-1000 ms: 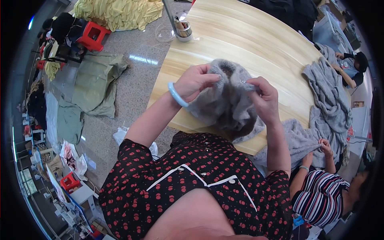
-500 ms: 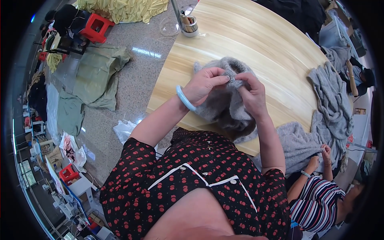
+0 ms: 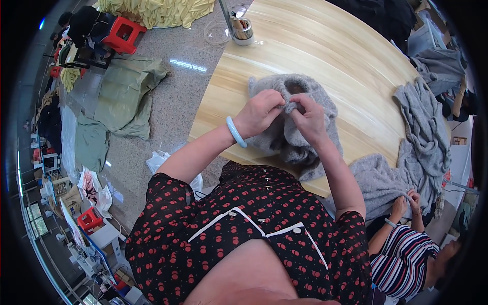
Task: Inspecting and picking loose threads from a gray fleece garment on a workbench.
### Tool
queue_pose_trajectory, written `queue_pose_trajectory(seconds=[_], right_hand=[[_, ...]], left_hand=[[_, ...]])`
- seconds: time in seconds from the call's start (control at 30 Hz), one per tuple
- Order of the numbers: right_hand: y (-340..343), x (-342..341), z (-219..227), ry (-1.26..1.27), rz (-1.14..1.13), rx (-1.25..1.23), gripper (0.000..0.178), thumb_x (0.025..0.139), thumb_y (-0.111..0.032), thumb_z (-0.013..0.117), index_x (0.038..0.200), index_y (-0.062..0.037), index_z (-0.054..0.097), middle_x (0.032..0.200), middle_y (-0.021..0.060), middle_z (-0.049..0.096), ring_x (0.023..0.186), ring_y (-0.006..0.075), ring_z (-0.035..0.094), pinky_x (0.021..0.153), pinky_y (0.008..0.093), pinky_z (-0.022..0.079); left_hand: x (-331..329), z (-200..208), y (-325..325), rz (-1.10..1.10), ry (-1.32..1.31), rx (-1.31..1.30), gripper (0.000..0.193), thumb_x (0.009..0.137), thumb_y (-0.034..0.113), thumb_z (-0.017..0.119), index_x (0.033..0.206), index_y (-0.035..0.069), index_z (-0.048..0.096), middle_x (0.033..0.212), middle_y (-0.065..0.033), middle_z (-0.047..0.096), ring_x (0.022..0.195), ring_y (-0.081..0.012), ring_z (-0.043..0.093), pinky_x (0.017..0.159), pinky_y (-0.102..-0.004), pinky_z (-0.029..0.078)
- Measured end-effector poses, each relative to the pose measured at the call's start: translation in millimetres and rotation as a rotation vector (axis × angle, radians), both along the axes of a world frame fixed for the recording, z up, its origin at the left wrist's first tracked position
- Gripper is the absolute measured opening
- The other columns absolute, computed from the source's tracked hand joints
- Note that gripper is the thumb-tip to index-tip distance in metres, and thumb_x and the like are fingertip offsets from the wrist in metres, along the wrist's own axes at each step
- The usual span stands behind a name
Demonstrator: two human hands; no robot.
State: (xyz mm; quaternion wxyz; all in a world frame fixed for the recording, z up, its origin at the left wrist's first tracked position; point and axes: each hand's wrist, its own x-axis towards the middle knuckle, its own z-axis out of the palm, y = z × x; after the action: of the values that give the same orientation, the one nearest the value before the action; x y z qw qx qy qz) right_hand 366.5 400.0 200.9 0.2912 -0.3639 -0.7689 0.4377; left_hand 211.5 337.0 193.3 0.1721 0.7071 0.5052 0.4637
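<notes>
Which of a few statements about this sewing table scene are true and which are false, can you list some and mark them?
1. Both hands pinch the grey knit garment together. True: the left hand and right hand meet at one spot on it.
2. The left wrist is bare. False: it wears a pale blue bangle.
3. The garment lies on a wooden table. True.
4. The table holds nothing else. False: a metal cup stands at its far edge, and more grey knitwear lies to the right.
5. Nobody else is nearby. False: a person in a striped top handles grey knitwear at lower right.
</notes>
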Motion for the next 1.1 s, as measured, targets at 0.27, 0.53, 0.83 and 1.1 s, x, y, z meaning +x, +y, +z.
queue_pose_trajectory(seconds=[0.27,0.53,0.83,1.1], right_hand=[[12,-2,6,-0.044,0.263,0.276,0.027,0.07,0.001,0.049,0.096,-0.0055,0.054,0.075,0.0128,0.055,0.068,0.0292,0.056,0.062,0.0356,0.045],[20,3,8,-0.05,0.345,0.286,0.022,0.069,0.001,0.049,0.09,-0.003,0.055,0.074,0.0135,0.054,0.069,0.0318,0.055,0.061,0.0367,0.045],[8,-1,4,-0.029,0.216,0.436,0.018,0.067,0.003,0.052,0.083,-0.0042,0.054,0.068,0.0116,0.049,0.06,0.0292,0.053,0.053,0.0356,0.043],[3,-10,-13,0.063,0.023,0.359,0.017,0.065,0.004,0.053,0.08,-0.0037,0.054,0.064,0.0116,0.048,0.056,0.0283,0.051,0.05,0.0339,0.042]], left_hand=[[-3,-9,-2,-0.032,0.141,0.009,0.023,0.069,-0.006,0.052,0.09,0.001,0.047,0.084,-0.0143,0.05,0.078,-0.0312,0.05,0.069,-0.0365,0.043],[-10,-2,-3,-0.086,0.149,0.071,0.023,0.068,-0.006,0.054,0.09,0.001,0.053,0.085,-0.0129,0.053,0.078,-0.0286,0.052,0.068,-0.0341,0.044],[-3,-4,-3,0.021,0.109,0.146,0.021,0.069,-0.005,0.054,0.089,0.002,0.053,0.074,-0.0109,0.049,0.069,-0.0275,0.05,0.062,-0.0343,0.042],[26,-11,-3,0.333,0.075,0.196,0.015,0.069,-0.009,0.054,0.081,-0.001,0.053,0.074,-0.013,0.053,0.069,-0.0289,0.053,0.061,-0.0334,0.044]])
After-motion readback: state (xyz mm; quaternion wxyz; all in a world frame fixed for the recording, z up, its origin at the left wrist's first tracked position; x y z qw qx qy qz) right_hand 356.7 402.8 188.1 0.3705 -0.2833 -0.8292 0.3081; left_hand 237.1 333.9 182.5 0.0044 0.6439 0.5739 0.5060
